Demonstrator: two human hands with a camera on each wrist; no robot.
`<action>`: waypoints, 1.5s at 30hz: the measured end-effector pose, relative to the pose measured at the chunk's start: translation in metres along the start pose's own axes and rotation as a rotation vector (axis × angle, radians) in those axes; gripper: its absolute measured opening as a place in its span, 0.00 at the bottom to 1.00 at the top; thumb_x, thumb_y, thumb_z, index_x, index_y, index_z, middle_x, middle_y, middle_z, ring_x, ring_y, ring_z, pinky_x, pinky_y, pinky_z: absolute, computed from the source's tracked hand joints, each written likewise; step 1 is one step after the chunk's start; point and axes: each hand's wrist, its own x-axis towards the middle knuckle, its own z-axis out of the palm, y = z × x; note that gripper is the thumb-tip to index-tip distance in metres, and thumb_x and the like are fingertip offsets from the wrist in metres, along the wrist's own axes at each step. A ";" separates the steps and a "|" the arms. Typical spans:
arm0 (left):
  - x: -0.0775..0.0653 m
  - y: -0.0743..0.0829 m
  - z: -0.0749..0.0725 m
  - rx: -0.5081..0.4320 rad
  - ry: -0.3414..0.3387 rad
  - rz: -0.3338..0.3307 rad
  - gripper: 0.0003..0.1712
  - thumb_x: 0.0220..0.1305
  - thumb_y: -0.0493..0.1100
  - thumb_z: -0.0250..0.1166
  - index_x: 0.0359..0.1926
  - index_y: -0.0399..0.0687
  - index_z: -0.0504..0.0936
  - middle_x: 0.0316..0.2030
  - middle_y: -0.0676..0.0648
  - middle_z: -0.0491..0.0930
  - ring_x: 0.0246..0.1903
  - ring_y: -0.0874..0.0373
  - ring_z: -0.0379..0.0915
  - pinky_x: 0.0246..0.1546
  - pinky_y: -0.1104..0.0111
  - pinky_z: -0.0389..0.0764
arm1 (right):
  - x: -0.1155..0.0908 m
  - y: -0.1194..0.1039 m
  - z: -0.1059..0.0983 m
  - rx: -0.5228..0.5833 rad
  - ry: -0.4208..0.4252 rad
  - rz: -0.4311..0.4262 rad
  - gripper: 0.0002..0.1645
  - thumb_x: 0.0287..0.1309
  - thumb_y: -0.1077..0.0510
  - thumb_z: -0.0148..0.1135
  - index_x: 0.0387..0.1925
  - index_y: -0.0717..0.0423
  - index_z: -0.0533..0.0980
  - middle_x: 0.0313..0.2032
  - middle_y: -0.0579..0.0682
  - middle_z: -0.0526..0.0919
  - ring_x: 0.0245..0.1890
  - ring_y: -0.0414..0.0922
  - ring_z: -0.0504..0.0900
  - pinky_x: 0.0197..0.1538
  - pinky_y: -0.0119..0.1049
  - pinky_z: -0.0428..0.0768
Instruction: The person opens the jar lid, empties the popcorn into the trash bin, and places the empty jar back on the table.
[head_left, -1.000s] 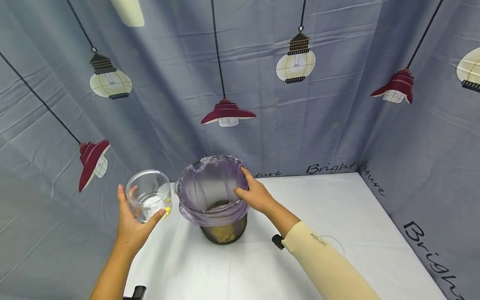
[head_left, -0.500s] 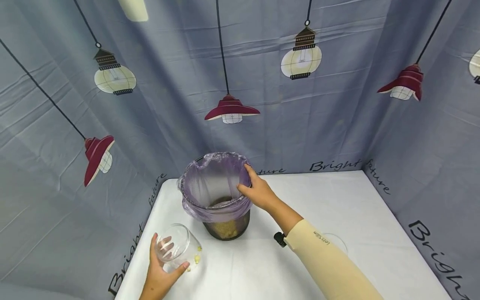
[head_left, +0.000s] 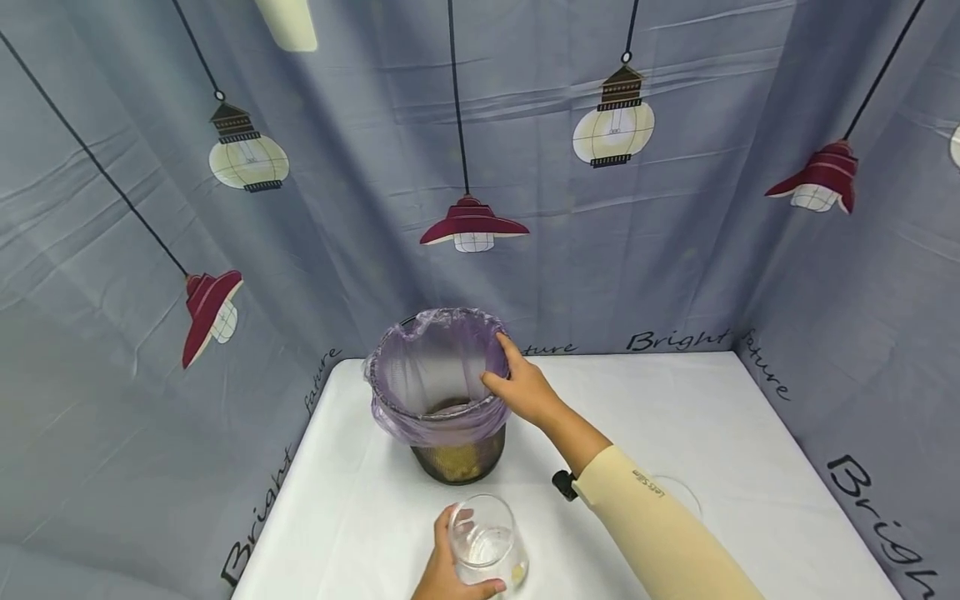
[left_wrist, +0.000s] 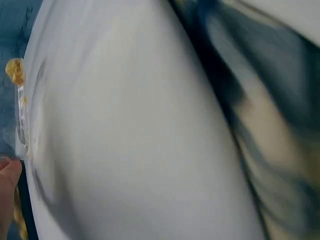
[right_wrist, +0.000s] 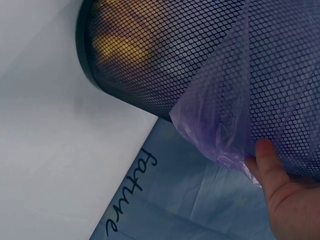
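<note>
My left hand (head_left: 448, 579) grips a clear round container (head_left: 480, 546) low over the white table, in front of the bin. A small yellow piece (head_left: 519, 572) shows at the container's lower right side. At the left edge of the left wrist view, a fingertip (left_wrist: 10, 170) lies by the container, with a yellow lump (left_wrist: 16, 71) at its other end. The black mesh wastebasket (head_left: 457, 462) stands upright with a purple bag (head_left: 431, 429) folded over its rim. My right hand (head_left: 528, 392) pinches the bag and rim at the right side, thumb inside.
Yellow-brown stuff (right_wrist: 120, 50) shows through the wastebasket's mesh near its bottom. A white-covered table (head_left: 360, 500) carries everything. Grey-blue curtains (head_left: 360, 208) with printed lamps enclose the table at the back and sides. A small black object (head_left: 565, 485) sits by my right wrist.
My left hand has moved the clear container from beside the wastebasket's left rim down and right, to in front of the bin. My right hand keeps its hold on the rim.
</note>
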 end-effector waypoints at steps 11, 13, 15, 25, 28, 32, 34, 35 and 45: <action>0.025 0.006 0.081 0.174 -0.309 0.226 0.69 0.42 0.57 0.82 0.73 0.37 0.49 0.65 0.37 0.67 0.65 0.55 0.67 0.65 0.59 0.71 | -0.002 0.002 -0.002 -0.004 0.002 -0.006 0.50 0.61 0.38 0.56 0.79 0.38 0.45 0.73 0.61 0.62 0.70 0.62 0.65 0.68 0.63 0.65; 0.029 0.006 0.088 0.192 -0.323 0.260 0.69 0.42 0.57 0.81 0.73 0.36 0.48 0.65 0.37 0.66 0.66 0.54 0.66 0.66 0.59 0.70 | -0.002 0.001 -0.002 0.003 -0.001 -0.006 0.50 0.62 0.38 0.56 0.79 0.38 0.45 0.73 0.61 0.61 0.70 0.62 0.65 0.68 0.63 0.65; 0.030 0.006 0.092 0.237 -0.300 0.299 0.69 0.41 0.58 0.82 0.73 0.36 0.49 0.64 0.37 0.67 0.65 0.53 0.66 0.65 0.59 0.71 | -0.003 0.000 -0.002 0.010 -0.009 -0.003 0.50 0.62 0.39 0.56 0.79 0.38 0.44 0.73 0.61 0.61 0.70 0.62 0.65 0.68 0.63 0.65; 0.028 0.009 0.095 0.312 -0.223 0.249 0.68 0.47 0.69 0.75 0.75 0.43 0.47 0.67 0.42 0.64 0.64 0.51 0.67 0.61 0.57 0.76 | -0.005 0.001 -0.004 0.001 0.004 0.004 0.51 0.62 0.39 0.56 0.79 0.39 0.44 0.73 0.61 0.61 0.70 0.62 0.65 0.68 0.62 0.65; 0.031 0.012 0.096 0.315 -0.215 0.238 0.68 0.46 0.68 0.76 0.75 0.43 0.46 0.67 0.41 0.64 0.65 0.50 0.67 0.61 0.57 0.76 | -0.003 0.002 -0.007 -0.005 0.009 0.008 0.51 0.61 0.39 0.56 0.79 0.38 0.44 0.73 0.60 0.61 0.70 0.62 0.64 0.68 0.62 0.65; 0.035 0.014 0.089 0.259 -0.241 0.221 0.70 0.43 0.64 0.80 0.75 0.43 0.46 0.68 0.40 0.64 0.65 0.49 0.67 0.63 0.58 0.74 | -0.003 0.004 -0.009 -0.035 0.009 0.004 0.52 0.64 0.34 0.54 0.80 0.37 0.40 0.74 0.60 0.58 0.71 0.62 0.63 0.68 0.62 0.64; 0.037 0.015 0.075 0.255 -0.252 0.237 0.67 0.46 0.63 0.78 0.75 0.45 0.47 0.68 0.41 0.64 0.65 0.49 0.68 0.64 0.59 0.73 | -0.004 0.004 -0.009 -0.054 0.002 -0.004 0.54 0.64 0.28 0.51 0.79 0.36 0.36 0.76 0.57 0.54 0.73 0.61 0.60 0.70 0.61 0.62; 0.038 0.015 0.065 0.264 -0.250 0.255 0.62 0.51 0.62 0.76 0.75 0.45 0.49 0.68 0.41 0.66 0.65 0.48 0.68 0.63 0.58 0.73 | -0.005 0.005 -0.009 -0.061 0.002 -0.015 0.55 0.64 0.26 0.49 0.79 0.36 0.34 0.77 0.55 0.51 0.74 0.60 0.57 0.71 0.61 0.60; 0.056 0.027 -0.060 0.427 0.066 0.235 0.18 0.72 0.46 0.59 0.57 0.44 0.80 0.59 0.44 0.79 0.62 0.45 0.72 0.63 0.49 0.71 | -0.030 0.041 -0.036 -0.177 0.086 -0.046 0.56 0.65 0.23 0.42 0.80 0.47 0.37 0.78 0.55 0.46 0.76 0.59 0.51 0.74 0.61 0.53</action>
